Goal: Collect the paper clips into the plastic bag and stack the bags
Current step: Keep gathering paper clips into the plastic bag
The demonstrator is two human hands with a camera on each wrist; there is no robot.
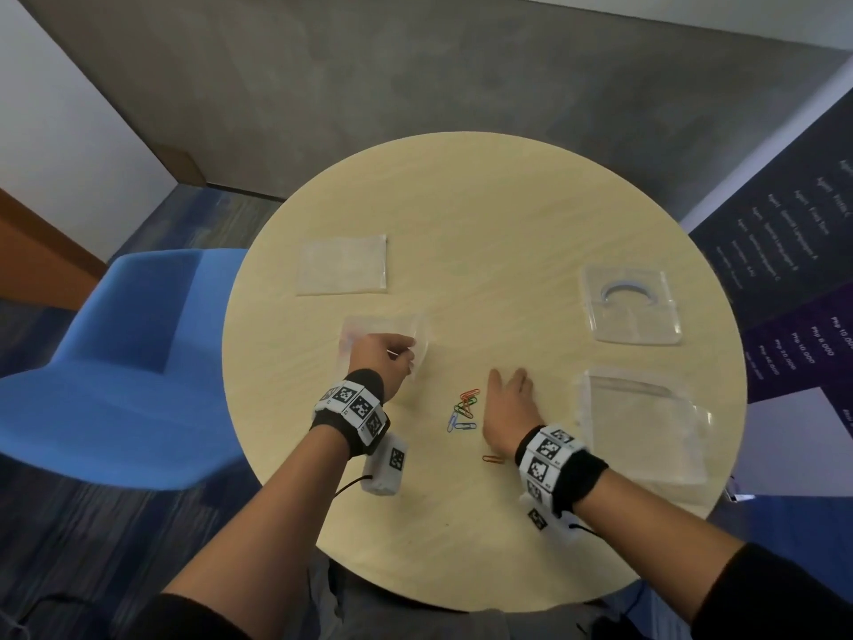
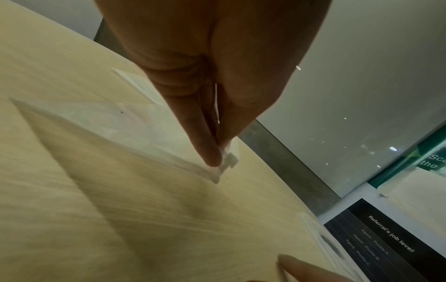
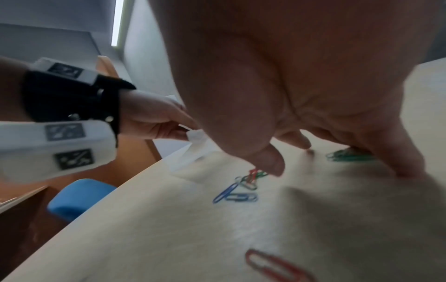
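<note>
Left hand (image 1: 381,360) pinches clear plastic bag (image 1: 417,337) edge left of paper clips (image 1: 464,408); right hand (image 1: 507,401), fingers spread, rests just right of them.

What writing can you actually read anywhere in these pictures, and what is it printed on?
"Referral's job level": heading on the dark wall poster.
"Agent Profile A", "Profile B", "Profile C": rows under that heading, blurred, a likely reading.
"Sca" and "the": cut-off white words on the green sign.
Price-like figures on the purple panel: too blurred to read.
Wristband markers: black-and-white codes, not words.
</note>
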